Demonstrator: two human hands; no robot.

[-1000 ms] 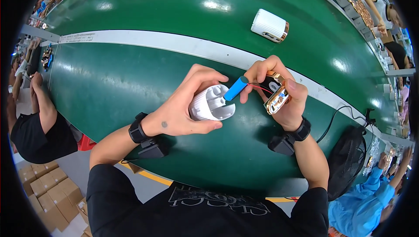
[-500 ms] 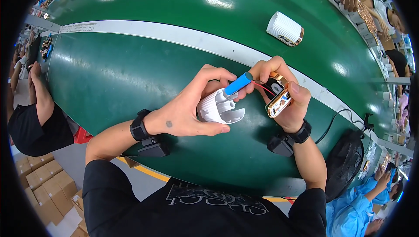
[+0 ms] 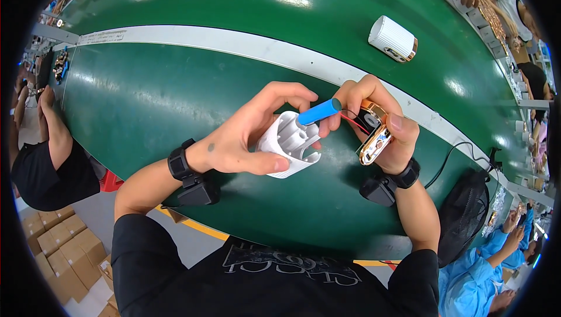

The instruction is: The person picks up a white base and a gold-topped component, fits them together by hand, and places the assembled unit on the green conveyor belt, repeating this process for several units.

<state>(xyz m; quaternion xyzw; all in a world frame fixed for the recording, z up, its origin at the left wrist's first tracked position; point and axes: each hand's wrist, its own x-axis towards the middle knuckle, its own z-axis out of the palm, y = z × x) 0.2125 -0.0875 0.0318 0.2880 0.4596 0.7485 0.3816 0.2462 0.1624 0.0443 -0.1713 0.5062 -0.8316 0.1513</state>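
Observation:
My left hand (image 3: 236, 141) is closed around a white ribbed housing (image 3: 292, 136), whose open end shows several inner walls and a cut-out in the rim. A blue cylindrical battery (image 3: 318, 112) lies slanted at the housing's mouth, its lower end at the rim; how far it reaches inside I cannot tell. Fingertips of my right hand (image 3: 391, 136) are beside the battery's upper end. That hand grips a gold-rimmed cap (image 3: 376, 143) with a black inside. Thin red and black wires (image 3: 350, 119) run between cap and battery.
Beyond a white divider strip (image 3: 234, 39), another white ribbed housing with a gold end (image 3: 392, 39) lies on the green belt (image 3: 234, 1). A black mesh bag (image 3: 464, 217) and a cable (image 3: 447, 171) are at right. Other people sit left and right.
My left hand has shifted slightly left and tilted the housing, so more of its inside shows. The battery leans flatter. The housing on the belt has moved right.

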